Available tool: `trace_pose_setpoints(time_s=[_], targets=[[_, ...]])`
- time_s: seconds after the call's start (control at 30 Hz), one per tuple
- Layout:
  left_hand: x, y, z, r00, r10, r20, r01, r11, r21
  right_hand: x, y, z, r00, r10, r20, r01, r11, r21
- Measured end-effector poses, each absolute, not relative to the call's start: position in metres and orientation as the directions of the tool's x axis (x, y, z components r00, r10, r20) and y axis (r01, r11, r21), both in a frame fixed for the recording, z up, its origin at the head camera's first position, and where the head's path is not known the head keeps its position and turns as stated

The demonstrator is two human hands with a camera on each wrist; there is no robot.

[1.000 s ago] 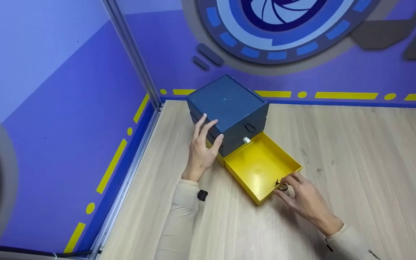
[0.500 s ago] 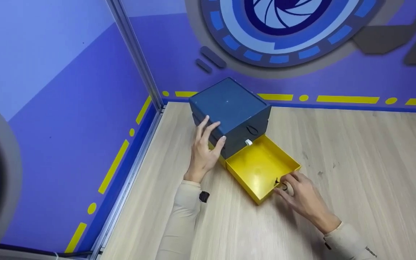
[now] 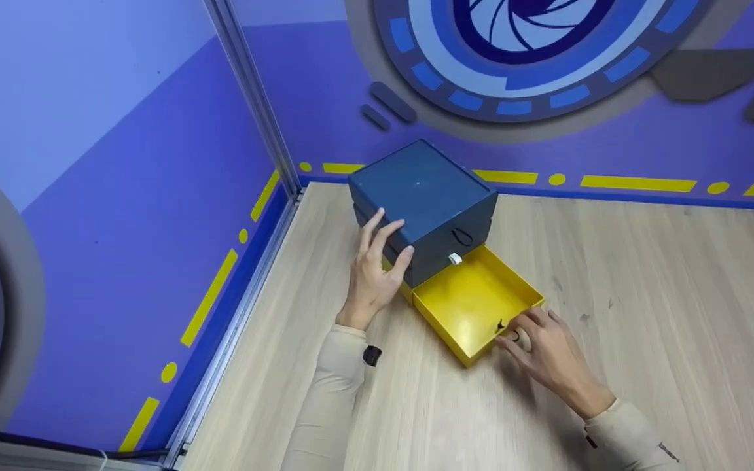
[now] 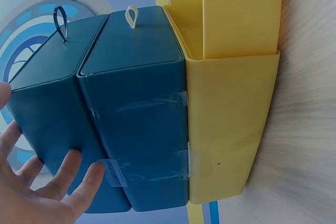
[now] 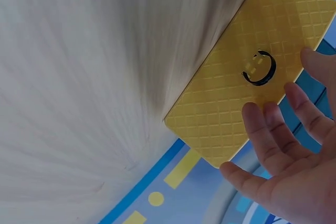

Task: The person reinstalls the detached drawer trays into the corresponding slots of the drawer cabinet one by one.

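A stack of drawer boxes stands at a corner: two dark blue drawers (image 3: 424,186) over a yellow one. The yellow drawer (image 3: 472,297) is pulled partly out, and its inside shows. My left hand (image 3: 374,275) rests spread against the side and upper edge of the top blue drawer (image 4: 52,98). My right hand (image 3: 550,353) touches the yellow drawer's front panel (image 5: 215,108) with extended fingers. In the right wrist view, a black pull loop (image 5: 262,69) on that panel lies free beside the fingers.
The stack stands on a wood-grain table (image 3: 645,314). Purple-blue printed walls (image 3: 154,144) rise behind and to the left, meeting at a metal post (image 3: 252,91). A white loop (image 4: 132,17) marks the middle drawer, and a black loop (image 4: 61,24) the top one.
The yellow drawer has slid slightly inward under my right hand. My left hand stays on the stack. The head view has shifted a little.
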State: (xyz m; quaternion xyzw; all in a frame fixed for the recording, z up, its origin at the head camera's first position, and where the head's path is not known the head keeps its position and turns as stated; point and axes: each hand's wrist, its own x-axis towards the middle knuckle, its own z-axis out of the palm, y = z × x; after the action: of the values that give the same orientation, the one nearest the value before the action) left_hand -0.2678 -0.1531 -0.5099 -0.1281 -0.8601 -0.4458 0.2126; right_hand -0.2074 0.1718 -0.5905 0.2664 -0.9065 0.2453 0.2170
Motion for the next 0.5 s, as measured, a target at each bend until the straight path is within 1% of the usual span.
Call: trace_pose_setpoints(time_s=[0.17, 0.5], targets=[[-0.268, -0.153, -0.508, -0.880, 0.028, 0.474, 0.405, 0.566, 0.718, -0.211, 0.170, -0.589, -0.783, -0.363, 0.505, -0.573, 0.737, -0.358], [-0.267, -0.154, -0.508, -0.880, 0.026, 0.475, 0.401, 0.576, 0.712, -0.218, 0.162, -0.590, -0.792, -0.352, 0.499, -0.563, 0.738, -0.373]])
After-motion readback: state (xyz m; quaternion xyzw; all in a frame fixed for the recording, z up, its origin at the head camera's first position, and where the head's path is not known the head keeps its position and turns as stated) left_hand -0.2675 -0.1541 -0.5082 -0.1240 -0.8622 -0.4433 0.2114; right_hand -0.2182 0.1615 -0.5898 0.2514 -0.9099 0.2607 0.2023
